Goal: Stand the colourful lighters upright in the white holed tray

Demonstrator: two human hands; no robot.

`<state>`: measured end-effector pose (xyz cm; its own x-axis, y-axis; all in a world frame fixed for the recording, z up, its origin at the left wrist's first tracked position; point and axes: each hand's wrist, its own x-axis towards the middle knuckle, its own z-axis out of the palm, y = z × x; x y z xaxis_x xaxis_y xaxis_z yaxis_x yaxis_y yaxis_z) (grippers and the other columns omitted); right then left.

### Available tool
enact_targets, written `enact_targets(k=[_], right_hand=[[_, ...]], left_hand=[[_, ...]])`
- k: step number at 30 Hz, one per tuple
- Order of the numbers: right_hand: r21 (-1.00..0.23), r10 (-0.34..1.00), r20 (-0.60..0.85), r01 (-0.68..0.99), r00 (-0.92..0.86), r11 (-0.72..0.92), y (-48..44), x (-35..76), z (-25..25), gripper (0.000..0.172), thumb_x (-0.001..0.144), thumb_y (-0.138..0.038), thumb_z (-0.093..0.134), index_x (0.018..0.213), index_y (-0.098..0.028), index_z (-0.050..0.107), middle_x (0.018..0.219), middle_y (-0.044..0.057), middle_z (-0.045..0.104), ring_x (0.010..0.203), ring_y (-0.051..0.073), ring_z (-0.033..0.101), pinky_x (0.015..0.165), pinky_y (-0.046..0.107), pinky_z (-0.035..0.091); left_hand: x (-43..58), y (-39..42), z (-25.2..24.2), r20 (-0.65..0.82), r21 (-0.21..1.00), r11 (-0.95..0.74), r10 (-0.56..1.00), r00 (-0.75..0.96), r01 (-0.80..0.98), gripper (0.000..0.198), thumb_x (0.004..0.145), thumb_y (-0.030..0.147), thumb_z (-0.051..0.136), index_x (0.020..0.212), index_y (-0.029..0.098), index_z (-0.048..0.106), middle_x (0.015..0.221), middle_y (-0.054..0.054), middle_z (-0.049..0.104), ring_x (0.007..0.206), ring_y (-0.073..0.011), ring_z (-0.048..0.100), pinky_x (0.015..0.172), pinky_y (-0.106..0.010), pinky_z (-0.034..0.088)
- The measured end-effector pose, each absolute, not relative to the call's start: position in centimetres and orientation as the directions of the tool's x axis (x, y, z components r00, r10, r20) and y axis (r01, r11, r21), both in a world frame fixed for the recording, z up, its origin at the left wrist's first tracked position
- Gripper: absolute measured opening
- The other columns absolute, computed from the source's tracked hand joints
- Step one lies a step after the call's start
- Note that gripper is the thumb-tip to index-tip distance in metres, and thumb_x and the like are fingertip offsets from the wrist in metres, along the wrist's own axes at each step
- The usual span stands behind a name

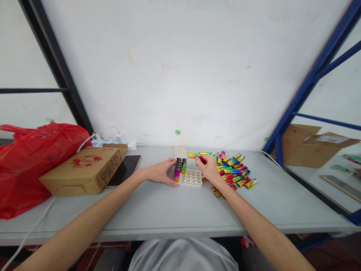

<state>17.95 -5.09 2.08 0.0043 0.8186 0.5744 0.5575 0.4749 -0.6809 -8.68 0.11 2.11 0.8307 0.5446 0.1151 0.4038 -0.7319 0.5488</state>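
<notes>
A white tray (194,182) with rows of round holes lies mid-table. Several shiny, rainbow-coloured lighters (177,175) with black tops stand upright in its left columns. My left hand (162,172) grips the tray's left side, its thumb at the near corner and its fingers at the far one. Just right of the tray, my right hand (208,168) is closed on a red lighter (202,160), which is partly hidden by the fingers. Beside and behind that hand lies a loose pile of metallic, multicoloured lighters (232,171).
A second white holed tray (180,151) lies near the wall. To the left are a cardboard box (81,169), a dark tablet-like device (125,170), a red plastic bag (34,158) and a power strip (131,144). A blue metal frame (299,94) rises at right.
</notes>
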Motion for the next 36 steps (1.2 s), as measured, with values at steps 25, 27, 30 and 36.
enact_targets(k=[25, 27, 30, 36], right_hand=[[-0.374, 0.751, 0.549, 0.697, -0.366, 0.612, -6.7, 17.5, 2.8, 0.048, 0.112, -0.055, 0.040, 0.083, -0.023, 0.062, 0.084, 0.005, 0.065, 0.082, 0.021, 0.061, 0.079, 0.031, 0.047], [-0.449, 0.783, 0.549, 0.687, -0.293, 0.572, -6.6, 17.4, 2.7, 0.049, 0.110, -0.058, 0.044, 0.080, -0.024, 0.061, 0.072, 0.001, 0.062, 0.069, 0.020, 0.059, 0.070, 0.031, 0.045], [-0.567, 0.823, 0.530, 0.635, -0.206, 0.525, -6.6, 17.2, 2.5, 0.044, 0.107, -0.059, 0.048, 0.083, -0.025, 0.062, 0.063, -0.001, 0.064, 0.060, 0.020, 0.061, 0.065, 0.031, 0.044], [-0.653, 0.856, 0.440, 0.558, -0.271, 0.512, -6.9, 16.6, 2.2, 0.042, 0.106, -0.060, 0.051, 0.082, -0.027, 0.060, 0.069, 0.001, 0.072, 0.059, 0.020, 0.065, 0.062, 0.031, 0.047]], left_hand=[[-8.7, 0.3, 1.8, 0.156, 0.570, -0.738, 0.529, 0.834, 0.361, 0.094, 0.074, 0.058, 0.091, 0.152, 0.022, 0.053, 0.153, -0.013, 0.054, 0.142, -0.0355, 0.052, 0.125, -0.049, 0.038], [-8.7, 0.3, 1.8, 0.151, 0.568, -0.736, 0.533, 0.832, 0.368, 0.096, 0.073, 0.059, 0.091, 0.153, 0.022, 0.052, 0.152, -0.013, 0.055, 0.141, -0.0359, 0.052, 0.126, -0.049, 0.038], [-8.7, 0.2, 1.9, 0.149, 0.561, -0.735, 0.541, 0.828, 0.380, 0.096, 0.073, 0.060, 0.091, 0.152, 0.022, 0.053, 0.149, -0.013, 0.057, 0.139, -0.0359, 0.054, 0.124, -0.048, 0.040], [-8.6, 0.3, 1.8, 0.139, 0.557, -0.734, 0.544, 0.828, 0.389, 0.093, 0.073, 0.057, 0.092, 0.151, 0.022, 0.054, 0.148, -0.013, 0.057, 0.138, -0.0357, 0.054, 0.124, -0.048, 0.041]])
